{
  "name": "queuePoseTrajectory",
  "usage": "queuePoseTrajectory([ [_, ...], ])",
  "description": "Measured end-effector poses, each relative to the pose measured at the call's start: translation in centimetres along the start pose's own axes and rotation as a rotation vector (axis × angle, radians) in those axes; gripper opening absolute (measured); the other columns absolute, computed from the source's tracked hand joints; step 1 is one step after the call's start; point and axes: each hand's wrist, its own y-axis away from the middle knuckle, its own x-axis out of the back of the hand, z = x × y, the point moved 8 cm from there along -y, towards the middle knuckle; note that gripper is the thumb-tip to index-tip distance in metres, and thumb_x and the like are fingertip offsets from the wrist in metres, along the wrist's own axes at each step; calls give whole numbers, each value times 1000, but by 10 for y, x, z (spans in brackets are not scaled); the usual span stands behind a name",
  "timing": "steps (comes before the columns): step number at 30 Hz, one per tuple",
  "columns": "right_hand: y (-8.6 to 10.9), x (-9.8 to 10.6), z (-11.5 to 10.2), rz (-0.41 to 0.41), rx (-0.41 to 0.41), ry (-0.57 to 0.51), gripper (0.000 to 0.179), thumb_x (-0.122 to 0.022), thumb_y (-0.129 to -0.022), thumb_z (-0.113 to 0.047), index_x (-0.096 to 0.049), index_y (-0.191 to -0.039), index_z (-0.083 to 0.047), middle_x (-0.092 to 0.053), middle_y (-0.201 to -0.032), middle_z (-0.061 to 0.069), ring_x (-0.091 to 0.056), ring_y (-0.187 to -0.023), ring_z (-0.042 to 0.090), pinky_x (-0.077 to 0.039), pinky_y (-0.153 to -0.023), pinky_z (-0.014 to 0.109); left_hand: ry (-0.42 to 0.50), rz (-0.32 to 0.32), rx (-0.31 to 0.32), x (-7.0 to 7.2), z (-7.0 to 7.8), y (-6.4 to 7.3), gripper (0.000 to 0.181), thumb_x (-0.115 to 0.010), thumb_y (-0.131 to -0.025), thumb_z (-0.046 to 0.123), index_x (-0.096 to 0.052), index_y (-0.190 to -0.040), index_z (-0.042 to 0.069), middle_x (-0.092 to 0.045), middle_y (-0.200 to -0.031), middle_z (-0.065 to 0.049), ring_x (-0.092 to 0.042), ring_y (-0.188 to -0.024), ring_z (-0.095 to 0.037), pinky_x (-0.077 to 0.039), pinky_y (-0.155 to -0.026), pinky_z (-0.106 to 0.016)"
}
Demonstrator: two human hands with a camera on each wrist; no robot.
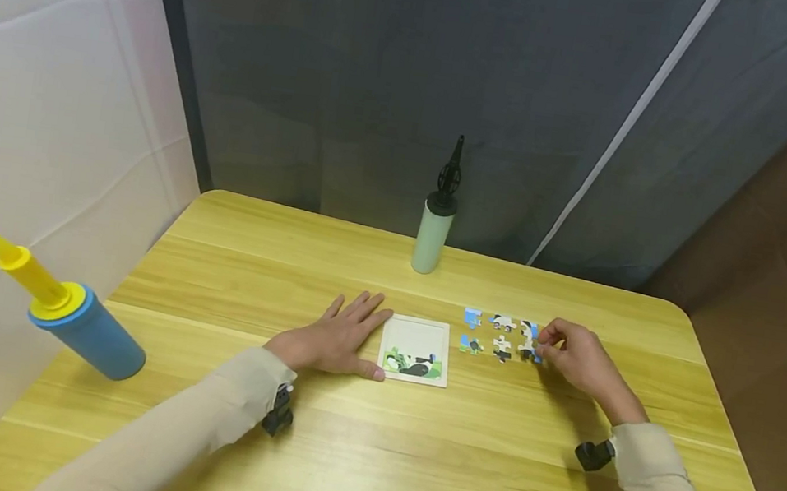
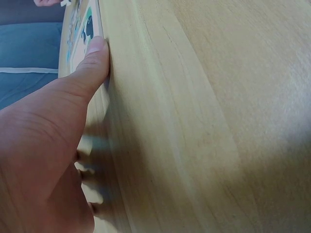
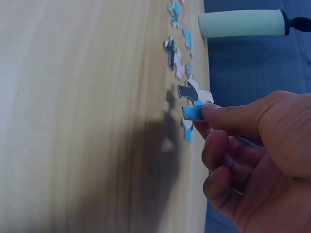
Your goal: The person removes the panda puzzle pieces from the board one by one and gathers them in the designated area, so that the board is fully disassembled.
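From my remote seat, the head view shows the right hand out over the right part of the wooden tabletop, thumb and index finger pinching a blue, white and dark grey jigsaw piece. The right wrist view gives me that grip most clearly: the piece is tilted and raised off the wood, with the other fingers curled loosely below the thumb.

The left hand lies spread at the left side of a square puzzle tray, its thumb touching the near-left corner and its index fingertip by the far-left one. Inside the tray, I see a green, black and white strip of picture along the near edge; the rest of the floor is pale and bare. I cannot tell how many pieces make up that strip.

Just right of the tray, between it and the right hand, the loose jigsaw pieces lie in roughly two rows, well within my view.

Beyond the tray, a pale green hand pump with a black top stands upright near the far edge. Far to the left I have a blue pump with a yellow nozzle.
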Motion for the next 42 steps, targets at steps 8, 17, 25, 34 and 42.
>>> queuePoseTrajectory([
  [8, -1, -8, 13, -29, -10, 4, 6, -65, -105, -6, -67, -103, -1, -70, -99, 13, -55, -77, 17, -47, -63, 25, 1, -4, 3, 0, 1, 1, 106, -69, -96, 65, -17, -172, 13, -1, -182, -17, 1, -169, -40, -1, -134, -68],
  [17, -6, -11, 16, -44, -8, 38, 5, -66, -103, -4, -71, -104, -3, -73, -102, 13, -61, -83, 16, -50, -72, 27, -5, -2, 3, 1, 1, 0, 107, -69, -95, 66, -18, -172, 13, 0, -182, -17, 1, -169, -41, -1, -135, -68],
  [25, -8, -12, 11, -19, 8, 106, 5, -70, -101, -6, -71, -100, -2, -69, -101, 13, -56, -81, 18, -47, -71, 30, -12, -5, 4, 2, 1, 0, 106, -69, -96, 66, -17, -172, 13, 0, -182, -17, 1, -169, -40, -1, -135, -67],
  [34, -12, -4, -14, 7, 41, 123, 5, -71, -101, -9, -72, -103, -4, -70, -112, 17, -60, -82, 21, -50, -71, 34, -16, -5, 6, 1, 1, 1, 106, -69, -95, 66, -17, -172, 13, 0, -182, -17, 1, -169, -40, -1, -135, -68],
  [42, -17, -17, -58, -26, 109, 167, 10, -69, -103, -11, -74, -108, -5, -73, -113, 13, -60, -77, 17, -51, -69, 35, -6, 2, -3, 0, 0, 1, 107, -68, -96, 66, -17, -172, 13, 0, -182, -17, 1, -169, -41, -2, -134, -68],
])
